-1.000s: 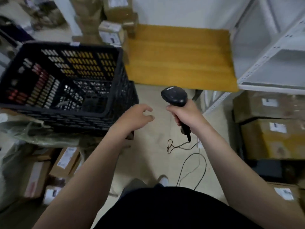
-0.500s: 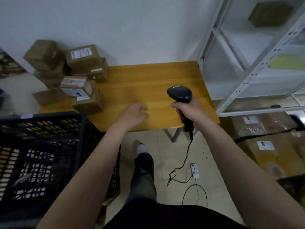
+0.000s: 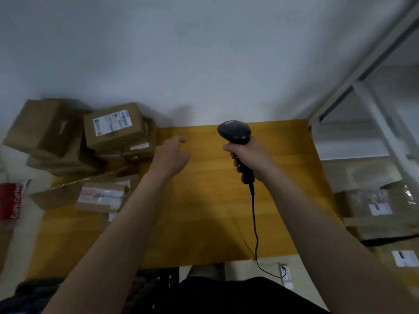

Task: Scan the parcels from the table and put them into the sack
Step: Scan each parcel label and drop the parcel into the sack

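Parcels: a pile of brown cardboard boxes [image 3: 95, 155] on the far left part of the yellow table [image 3: 204, 211], against the wall.
Top box: labelled parcel [image 3: 114, 126] sits highest, tilted, white shipping label facing up.
Near box: flat parcel [image 3: 101, 197] lies lower and nearer, label blurred.
Left hand: left hand [image 3: 172, 152] holds nothing, fingers loosely curled, above the table just right of the pile, not touching any box.
Right hand: right hand [image 3: 246, 155] grasps the handle of the black scanner [image 3: 234, 132], head pointing away; its cable [image 3: 255, 223] trails off the near table edge.
Sack: not in view.
Handling (judgement): the boxes are small, stiff cartons, probably light enough for one hand. The walls look rigid and taped, with little risk of crushing. The cardboard is matt, so it is unlikely to slip.
Grip (judgement): take the labelled parcel across its short sides, thumb on one, fingers on the other, leaving the label uncovered for the scanner.
Risk (judgement): the pile is loosely stacked, so pulling a lower box first could topple those above.
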